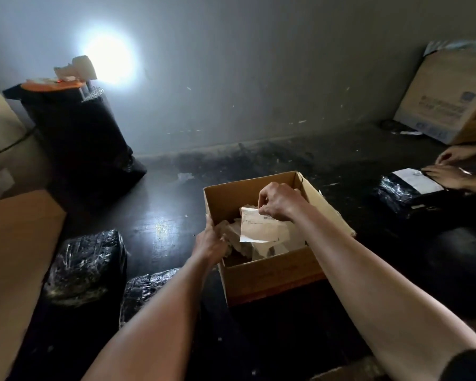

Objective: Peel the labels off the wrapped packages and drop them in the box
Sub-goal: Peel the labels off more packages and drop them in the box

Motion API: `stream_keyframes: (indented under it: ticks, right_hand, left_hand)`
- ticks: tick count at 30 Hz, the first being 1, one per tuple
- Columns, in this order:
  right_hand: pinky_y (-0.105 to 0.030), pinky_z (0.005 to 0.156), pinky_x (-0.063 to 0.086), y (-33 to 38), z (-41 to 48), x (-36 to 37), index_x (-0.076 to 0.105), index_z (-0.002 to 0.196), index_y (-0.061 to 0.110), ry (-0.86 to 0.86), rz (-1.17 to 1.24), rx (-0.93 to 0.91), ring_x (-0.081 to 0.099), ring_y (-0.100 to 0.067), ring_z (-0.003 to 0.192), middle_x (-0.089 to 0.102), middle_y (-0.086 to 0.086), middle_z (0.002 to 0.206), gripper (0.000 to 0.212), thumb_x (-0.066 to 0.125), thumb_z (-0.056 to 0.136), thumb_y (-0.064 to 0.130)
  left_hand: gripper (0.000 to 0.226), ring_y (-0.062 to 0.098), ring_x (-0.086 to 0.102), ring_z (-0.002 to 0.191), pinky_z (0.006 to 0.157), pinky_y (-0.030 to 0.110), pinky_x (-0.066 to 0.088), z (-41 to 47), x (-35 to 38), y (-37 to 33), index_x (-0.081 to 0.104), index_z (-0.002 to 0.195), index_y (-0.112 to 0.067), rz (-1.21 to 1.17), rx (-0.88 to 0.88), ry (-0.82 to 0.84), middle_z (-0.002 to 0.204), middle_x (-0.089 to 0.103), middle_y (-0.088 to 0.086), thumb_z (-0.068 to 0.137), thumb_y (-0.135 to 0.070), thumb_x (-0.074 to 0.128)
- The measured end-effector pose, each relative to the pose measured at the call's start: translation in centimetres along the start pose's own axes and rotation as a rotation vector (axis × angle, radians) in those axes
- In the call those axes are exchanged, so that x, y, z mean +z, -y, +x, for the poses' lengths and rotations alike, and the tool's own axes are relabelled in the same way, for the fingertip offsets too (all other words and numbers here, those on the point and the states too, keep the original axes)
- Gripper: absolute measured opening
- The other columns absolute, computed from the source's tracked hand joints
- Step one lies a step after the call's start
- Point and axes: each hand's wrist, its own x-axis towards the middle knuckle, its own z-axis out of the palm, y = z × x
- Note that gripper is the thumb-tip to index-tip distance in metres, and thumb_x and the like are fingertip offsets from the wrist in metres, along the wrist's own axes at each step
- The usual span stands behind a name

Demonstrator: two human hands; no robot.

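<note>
An open cardboard box [270, 273] stands on the dark floor in front of me, with several crumpled peeled labels inside. My right hand [279, 200] pinches a white label [256, 225] by its top edge, and the label hangs over the box's opening. At the box's left wall, my left hand [210, 239] grips the rim. Two packages wrapped in black plastic, one [85, 266] and another [146, 291], lie at the lower left beside my left arm.
At the right, another person's hands [448, 171] work on a labelled black package [404, 188]. A tall black-wrapped bundle [77, 130] stands at the back left by the wall. A printed carton [445, 103] leans at the far right. Flat cardboard [14, 259] lies at the left.
</note>
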Motion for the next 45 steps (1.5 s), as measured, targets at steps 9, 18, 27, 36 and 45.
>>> stream_keyframes:
  ticks: [9,18,27,36,45]
  right_hand:
    - [-0.035,0.084,0.060,-0.7,-0.1,0.0,0.075,0.096,0.018,0.079,0.018,-0.037,0.070,-0.016,0.089,0.074,-0.001,0.100,0.018,0.082,0.083,0.026]
    - [-0.039,0.089,0.059,-1.5,-0.1,0.8,0.074,0.093,0.017,0.134,0.030,-0.041,0.070,-0.017,0.092,0.074,-0.001,0.101,0.017,0.083,0.082,0.028]
    - [-0.037,0.088,0.059,-2.4,0.2,1.0,0.072,0.093,0.018,0.153,0.000,-0.064,0.069,-0.016,0.091,0.073,-0.001,0.102,0.013,0.080,0.085,0.024]
    - [-0.036,0.088,0.059,-2.8,-0.1,1.2,0.070,0.092,0.019,0.157,0.017,-0.072,0.069,-0.018,0.096,0.072,-0.003,0.110,0.011,0.078,0.086,0.015]
    - [-0.030,0.083,0.058,-1.6,-0.5,1.4,0.072,0.107,0.018,0.139,0.031,-0.082,0.067,-0.017,0.095,0.071,-0.002,0.110,0.019,0.074,0.090,0.027]
  left_hand:
    - [0.070,0.018,0.063,0.106,0.077,0.029,0.056,0.0,0.6,0.7,0.016,0.158,-0.044,-0.249,-0.066,-0.019,0.139,0.057,-0.003,0.103,-0.026,0.054]
    - [0.063,0.024,0.062,0.119,0.096,0.047,0.056,0.6,1.7,2.6,0.022,0.154,-0.050,-0.354,-0.084,0.025,0.144,0.058,0.000,0.098,-0.049,0.052]
    - [0.062,0.001,0.056,0.092,0.065,0.017,0.045,-0.2,1.6,1.6,0.012,0.159,-0.043,-0.371,-0.080,-0.003,0.144,0.051,-0.002,0.106,-0.037,0.045]
    - [0.059,0.012,0.067,0.100,0.066,0.021,0.052,-0.2,1.4,1.5,0.022,0.154,-0.051,-0.344,-0.102,-0.007,0.140,0.060,0.002,0.103,-0.040,0.047]
    - [0.053,0.014,0.063,0.101,0.065,0.013,0.046,-1.1,0.0,0.3,0.032,0.156,-0.038,-0.225,-0.050,-0.020,0.133,0.062,-0.001,0.105,-0.037,0.047]
